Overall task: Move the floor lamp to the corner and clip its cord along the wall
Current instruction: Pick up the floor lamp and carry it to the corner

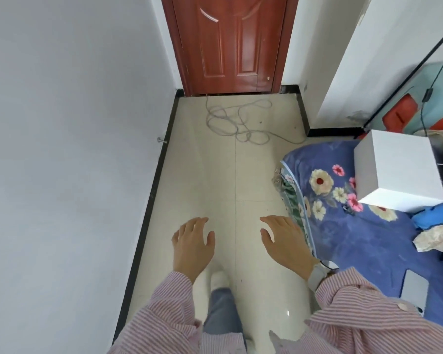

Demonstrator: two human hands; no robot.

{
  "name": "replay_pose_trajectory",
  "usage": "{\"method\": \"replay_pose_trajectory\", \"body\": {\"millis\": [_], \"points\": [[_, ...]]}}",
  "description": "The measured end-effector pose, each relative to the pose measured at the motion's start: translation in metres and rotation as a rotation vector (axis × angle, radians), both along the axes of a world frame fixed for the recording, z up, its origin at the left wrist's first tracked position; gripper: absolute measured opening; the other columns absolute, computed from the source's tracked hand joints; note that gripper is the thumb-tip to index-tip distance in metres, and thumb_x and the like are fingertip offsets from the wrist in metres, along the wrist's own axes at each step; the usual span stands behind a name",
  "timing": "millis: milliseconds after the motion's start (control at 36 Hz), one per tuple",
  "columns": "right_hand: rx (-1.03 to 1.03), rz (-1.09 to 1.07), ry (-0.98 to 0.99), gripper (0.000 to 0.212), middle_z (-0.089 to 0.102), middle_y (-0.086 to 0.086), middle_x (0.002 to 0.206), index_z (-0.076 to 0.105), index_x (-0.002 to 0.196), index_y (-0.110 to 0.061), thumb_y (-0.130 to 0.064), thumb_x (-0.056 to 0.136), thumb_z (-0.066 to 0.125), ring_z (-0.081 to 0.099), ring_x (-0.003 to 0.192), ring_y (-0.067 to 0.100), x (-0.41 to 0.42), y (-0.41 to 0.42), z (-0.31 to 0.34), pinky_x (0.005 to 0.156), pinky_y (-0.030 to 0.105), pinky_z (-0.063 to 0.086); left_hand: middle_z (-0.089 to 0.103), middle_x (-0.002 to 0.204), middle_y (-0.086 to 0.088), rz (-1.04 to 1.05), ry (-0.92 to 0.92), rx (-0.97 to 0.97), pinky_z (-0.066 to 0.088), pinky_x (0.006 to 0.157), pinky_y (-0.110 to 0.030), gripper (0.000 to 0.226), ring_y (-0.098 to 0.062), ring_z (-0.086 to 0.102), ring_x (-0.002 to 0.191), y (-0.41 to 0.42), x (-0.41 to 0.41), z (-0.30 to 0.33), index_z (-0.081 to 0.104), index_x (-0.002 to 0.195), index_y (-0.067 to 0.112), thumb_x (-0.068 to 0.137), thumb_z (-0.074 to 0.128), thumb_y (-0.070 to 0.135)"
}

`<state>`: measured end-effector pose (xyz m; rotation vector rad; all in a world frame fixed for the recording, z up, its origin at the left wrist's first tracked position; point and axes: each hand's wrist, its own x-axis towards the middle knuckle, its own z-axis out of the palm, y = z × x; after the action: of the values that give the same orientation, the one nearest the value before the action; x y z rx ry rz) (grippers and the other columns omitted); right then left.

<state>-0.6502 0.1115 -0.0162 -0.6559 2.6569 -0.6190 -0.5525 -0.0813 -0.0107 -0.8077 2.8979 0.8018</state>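
Both hands empty, fingers apart: left hand, right hand; grey cord looped on glossy tile.

Floor: glossy pale tile, smooth, light glare near the sleeves, which are striped woven cloth. Door: reddish wood-look panels, semi-gloss. Walls beside the door: matt white paint. Skirting beneath them: black, glossy. Cord before the door: grey, smooth sheath. Bedspread right of the door: soft floral cloth. Box on it: matt white.
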Motion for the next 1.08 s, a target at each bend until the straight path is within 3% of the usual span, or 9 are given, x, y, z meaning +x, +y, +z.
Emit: {"method": "replay_pose_trajectory", "body": {"millis": [333,500,833,1083], "points": [[0.036,-0.093,-0.018,0.043,0.048,0.005,0.139,0.041,0.132,-0.021,-0.034,0.091,0.043,0.040,0.129,0.026,-0.267,-0.087,-0.007,0.108,0.046,0.032,0.043,0.141,-0.003,-0.091,-0.034,-0.025,0.026,0.107,-0.046,0.046,-0.023,0.036,0.130,-0.094,-0.274,-0.024,0.040,0.133,0.021,0.090,0.049,0.034],[-0.056,-0.237,-0.006,0.034,0.059,0.007,0.124,0.051,0.122,-0.015,-0.023,0.089,0.047,0.051,0.114,0.029,-0.391,-0.107,0.021,0.095,0.042,0.039,0.043,0.140,-0.002,-0.213,-0.013,-0.042,0.027,0.106,-0.044,0.046,-0.023,0.036,0.129,-0.114,-0.426,-0.004,0.040,0.133,0.020,0.090,0.049,0.033],[-0.072,-0.423,-0.092,0.040,0.048,0.009,0.137,0.042,0.132,-0.014,-0.020,0.093,0.039,0.043,0.123,0.030,-0.630,-0.083,-0.009,0.103,0.045,0.036,0.045,0.137,-0.003,-0.427,-0.009,-0.023,0.026,0.106,-0.043,0.043,-0.023,0.037,0.127,-0.093,-0.703,-0.023,0.041,0.131,0.019,0.090,0.048,0.030],[-0.063,-0.603,-0.043,0.037,0.051,0.008,0.135,0.046,0.128,-0.016,-0.022,0.093,0.038,0.044,0.125,0.027,-0.789,-0.042,0.007,0.106,0.044,0.036,0.050,0.132,-0.005,-0.658,0.074,-0.061,0.031,0.102,-0.040,0.041,-0.023,0.044,0.121,-0.045,-0.900,0.007,0.044,0.130,0.016,0.090,0.047,0.025]]}}
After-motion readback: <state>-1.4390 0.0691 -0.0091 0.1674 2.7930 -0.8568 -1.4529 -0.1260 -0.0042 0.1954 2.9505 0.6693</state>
